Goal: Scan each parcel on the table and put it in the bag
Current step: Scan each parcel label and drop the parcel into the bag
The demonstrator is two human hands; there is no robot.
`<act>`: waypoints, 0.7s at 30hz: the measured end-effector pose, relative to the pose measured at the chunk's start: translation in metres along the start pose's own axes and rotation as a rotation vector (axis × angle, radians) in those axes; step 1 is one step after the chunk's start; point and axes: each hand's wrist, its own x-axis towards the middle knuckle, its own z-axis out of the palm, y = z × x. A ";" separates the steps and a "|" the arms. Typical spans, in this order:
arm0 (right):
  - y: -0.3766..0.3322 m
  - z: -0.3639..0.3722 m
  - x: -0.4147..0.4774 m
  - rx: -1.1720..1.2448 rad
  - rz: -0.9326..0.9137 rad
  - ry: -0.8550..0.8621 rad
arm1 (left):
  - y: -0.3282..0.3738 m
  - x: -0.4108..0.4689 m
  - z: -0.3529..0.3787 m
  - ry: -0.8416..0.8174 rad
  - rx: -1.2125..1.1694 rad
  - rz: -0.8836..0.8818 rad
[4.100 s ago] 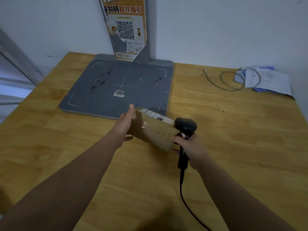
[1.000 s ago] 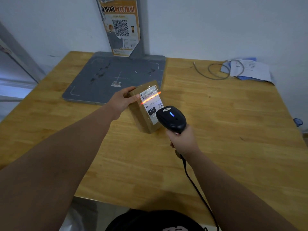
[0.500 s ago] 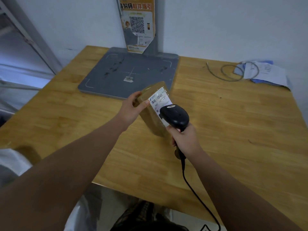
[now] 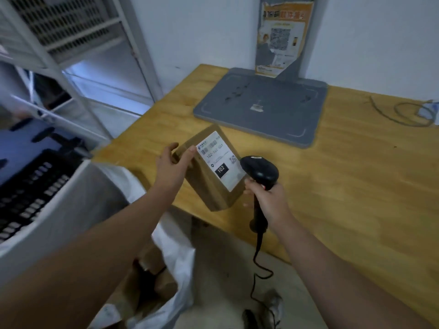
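**Figure.** Your left hand (image 4: 173, 168) holds the parcel (image 4: 211, 186) by its upper end, fingers (image 4: 190, 152) curled over the top edge, above the near-left corner of the bench (image 4: 356, 186). Your right hand (image 4: 269, 201) is wrapped round the scanner (image 4: 260, 170) grip beside that corner. The cardboard box looks stiff and light, so grip its short faces, clear of the label (image 4: 219, 160). The white bag (image 4: 177, 252) gapes below the bench corner, apparently holding parcels. Metal shelving (image 4: 71, 22) stands left of the bench.

Single head-worn wide-angle view, facing forward and down, close above the table (image 4: 356, 191)
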 end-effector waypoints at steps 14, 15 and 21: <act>0.151 0.157 -0.060 -0.579 0.193 -0.213 | -0.121 -0.076 -0.221 0.067 0.282 -0.011; 0.160 0.163 -0.063 -0.566 0.185 -0.214 | -0.128 -0.080 -0.224 0.055 0.295 0.000; 0.176 0.178 -0.068 -0.694 0.005 0.115 | -0.140 -0.088 -0.239 0.207 0.151 0.053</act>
